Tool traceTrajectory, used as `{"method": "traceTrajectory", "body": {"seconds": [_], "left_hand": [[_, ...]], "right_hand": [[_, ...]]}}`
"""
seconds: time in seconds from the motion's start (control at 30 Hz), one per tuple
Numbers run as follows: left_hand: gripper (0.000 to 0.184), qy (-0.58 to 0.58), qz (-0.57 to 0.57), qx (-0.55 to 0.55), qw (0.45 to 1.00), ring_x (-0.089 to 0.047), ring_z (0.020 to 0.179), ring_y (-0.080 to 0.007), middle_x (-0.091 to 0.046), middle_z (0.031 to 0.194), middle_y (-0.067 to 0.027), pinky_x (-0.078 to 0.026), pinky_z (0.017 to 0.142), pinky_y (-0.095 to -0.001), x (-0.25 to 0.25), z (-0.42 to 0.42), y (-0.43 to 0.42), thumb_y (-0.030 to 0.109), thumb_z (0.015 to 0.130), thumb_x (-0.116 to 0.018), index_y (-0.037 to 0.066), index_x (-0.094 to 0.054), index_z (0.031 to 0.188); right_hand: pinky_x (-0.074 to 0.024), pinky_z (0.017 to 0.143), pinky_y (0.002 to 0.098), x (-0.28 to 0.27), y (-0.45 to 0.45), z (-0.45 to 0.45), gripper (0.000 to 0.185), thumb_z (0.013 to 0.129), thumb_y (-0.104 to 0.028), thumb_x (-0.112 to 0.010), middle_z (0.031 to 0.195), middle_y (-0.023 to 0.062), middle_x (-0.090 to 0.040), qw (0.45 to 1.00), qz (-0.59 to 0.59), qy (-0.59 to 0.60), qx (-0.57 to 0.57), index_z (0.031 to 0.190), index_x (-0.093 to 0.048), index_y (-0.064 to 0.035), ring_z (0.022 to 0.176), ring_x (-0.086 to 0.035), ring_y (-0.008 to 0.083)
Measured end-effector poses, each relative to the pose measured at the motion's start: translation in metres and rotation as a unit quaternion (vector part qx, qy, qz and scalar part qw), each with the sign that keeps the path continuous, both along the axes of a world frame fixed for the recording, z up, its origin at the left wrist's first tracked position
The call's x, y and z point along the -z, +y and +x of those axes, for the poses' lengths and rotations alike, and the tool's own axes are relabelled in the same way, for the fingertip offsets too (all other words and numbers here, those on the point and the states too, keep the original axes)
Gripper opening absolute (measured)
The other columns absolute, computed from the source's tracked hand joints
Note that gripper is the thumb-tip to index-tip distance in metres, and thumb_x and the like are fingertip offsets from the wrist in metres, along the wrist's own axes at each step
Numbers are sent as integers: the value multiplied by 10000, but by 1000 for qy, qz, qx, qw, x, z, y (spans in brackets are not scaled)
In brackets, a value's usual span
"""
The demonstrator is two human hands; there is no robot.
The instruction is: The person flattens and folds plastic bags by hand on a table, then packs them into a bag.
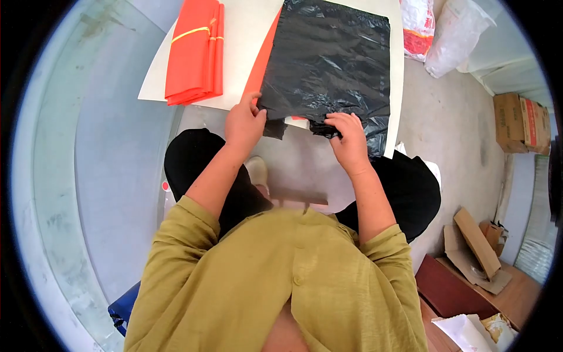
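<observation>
A black plastic bag [331, 64] lies spread on the white table, its near end hanging over the edge with a gap between two strips. My left hand [245, 124] is closed at the bag's lower left corner, thumb and fingers pinching the film. Beneath the bag's left side an orange sheet [258, 71] shows, close to my left fingertips. My right hand [350, 139] has its fingers curled over the crumpled near edge of the bag, right of the gap. Part of the film under the right fingers is hidden.
A folded orange bundle [195, 56] tied with yellow band lies on the white table [237, 35] at left. White sacks [457, 35] stand beyond the table's right side. Cardboard boxes [516, 124] sit far right, with loose cardboard [475, 246] lower right. A glass panel [111, 146] is at left.
</observation>
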State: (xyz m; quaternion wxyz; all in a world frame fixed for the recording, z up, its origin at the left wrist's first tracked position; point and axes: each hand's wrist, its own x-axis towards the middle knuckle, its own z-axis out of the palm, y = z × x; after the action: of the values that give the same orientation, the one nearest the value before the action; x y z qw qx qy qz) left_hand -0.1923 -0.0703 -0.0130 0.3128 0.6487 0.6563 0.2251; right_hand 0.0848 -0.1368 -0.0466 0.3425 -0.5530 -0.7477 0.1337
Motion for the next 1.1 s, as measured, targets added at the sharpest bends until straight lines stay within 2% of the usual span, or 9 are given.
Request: {"method": "traceTrajectory", "body": {"seconds": [0.07, 0.17, 0.37, 0.47, 0.7, 0.77, 0.9, 1.0, 1.1], "left_hand": [[414, 65, -9, 44, 997, -673, 884, -284, -694, 936, -119, -538, 815, -394, -6, -2, 1, 86, 885, -739, 55, -664, 1291], [367, 81, 135, 47, 986, -660, 967, -338, -702, 1022, -153, -534, 872, -434, 14, -7, -3, 87, 881, -730, 42, -685, 1243], [392, 73, 180, 40, 980, -625, 1025, -396, -676, 1065, -176, -510, 964, -480, 14, -3, 9, 109, 897, -738, 33, -630, 1266], [450, 70, 137, 43, 987, -635, 1060, -397, -682, 1115, -193, -511, 979, -473, 16, -1, 24, 145, 905, -736, 22, -613, 1320], [636, -138, -38, -62, 988, -654, 1219, -301, -673, 1321, -224, -512, 1022, -383, 8, 11, 51, 207, 955, -687, -58, -489, 1498], [646, -167, -65, -53, 982, -633, 1196, -255, -632, 1373, -185, -517, 972, -358, 15, 8, 53, 220, 983, -675, -15, -453, 1542], [631, -180, -46, -83, 979, -600, 1177, -210, -618, 1329, -144, -497, 963, -335, 14, 6, 32, 225, 990, -688, -2, -456, 1531], [554, -202, -10, -145, 968, -549, 1222, -246, -526, 1360, -179, -477, 1033, -374, 25, -3, -2, 239, 950, -734, -60, -535, 1372], [565, -240, -34, -191, 951, -509, 1193, -223, -508, 1310, -148, -442, 1057, -372, 39, -4, -31, 268, 946, -766, -46, -496, 1332]], "right_hand": [[-384, 1192, 554, 5, 3, 1, 408, 707, 97, -670, 1258, 85, -704, 999, -6, 40, 7, 1077, -721, -68, 1253, -608, 336], [-379, 1196, 548, 1, 0, -2, 371, 721, 94, -662, 1247, 78, -714, 1000, 0, 5, 6, 1048, -730, -67, 1230, -622, 331], [-381, 1189, 519, 10, 4, -3, 301, 784, 59, -693, 1175, 79, -741, 998, -5, 59, 34, 1061, -732, -50, 1193, -639, 331], [-418, 1137, 462, 17, 9, 0, 244, 838, 16, -719, 1146, 98, -746, 990, -32, 127, 57, 1076, -743, -32, 1153, -649, 317], [-488, 920, 336, 18, 14, 0, 200, 891, -49, -752, 1076, 103, -747, 968, -88, 218, 89, 1087, -754, -8, 971, -640, 256], [-492, 891, 325, 8, 14, -2, 203, 894, -61, -760, 1061, 97, -746, 956, -126, 244, 102, 1090, -753, -8, 945, -634, 243], [-466, 1026, 388, 17, 16, 0, 205, 874, -64, -761, 1072, 108, -744, 966, -100, 219, 94, 1073, -749, -12, 995, -662, 275], [-409, 1131, 456, 30, 16, 1, 204, 847, -56, -755, 1087, 104, -745, 985, -47, 149, 77, 1047, -748, -22, 1051, -673, 301], [-364, 1181, 502, 26, 12, -3, 206, 823, -50, -746, 1092, 97, -747, 989, -19, 133, 65, 1028, -748, -32, 1083, -672, 316]]}}
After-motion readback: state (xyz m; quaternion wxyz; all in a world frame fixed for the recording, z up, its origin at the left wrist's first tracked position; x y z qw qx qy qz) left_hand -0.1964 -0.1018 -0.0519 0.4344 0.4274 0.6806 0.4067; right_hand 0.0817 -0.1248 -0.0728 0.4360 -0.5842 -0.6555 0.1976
